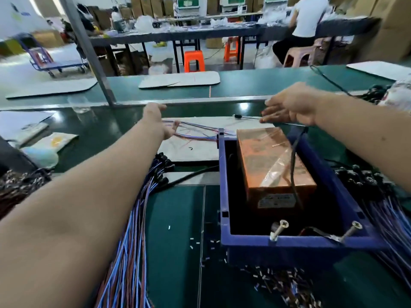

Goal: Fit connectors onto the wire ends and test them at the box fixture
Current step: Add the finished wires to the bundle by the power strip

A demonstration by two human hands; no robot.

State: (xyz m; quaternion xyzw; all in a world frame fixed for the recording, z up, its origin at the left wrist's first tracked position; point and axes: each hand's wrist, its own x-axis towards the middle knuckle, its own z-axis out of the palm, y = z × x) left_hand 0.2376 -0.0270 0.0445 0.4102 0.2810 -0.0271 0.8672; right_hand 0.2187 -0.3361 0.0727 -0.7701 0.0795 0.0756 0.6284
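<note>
Here the right hand (289, 107), fingers loosely extended, seems to hold nothing; a wire (251, 117) lies just beneath its fingertips. The wire runs left-right, connector (237, 116) pointing left. The left hand (159, 121) is relaxed over loose wires (195, 130).

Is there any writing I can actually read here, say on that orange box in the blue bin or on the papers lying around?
No text here can be read.
Label on the orange box in the blue bin: printed lines, too blurred to read.
Papers at the far left of the table: dark print, too small to read.
Yellow-marked packet: blurred, unreadable.
Wall poster at top left: coloured marks only, unreadable.
</note>
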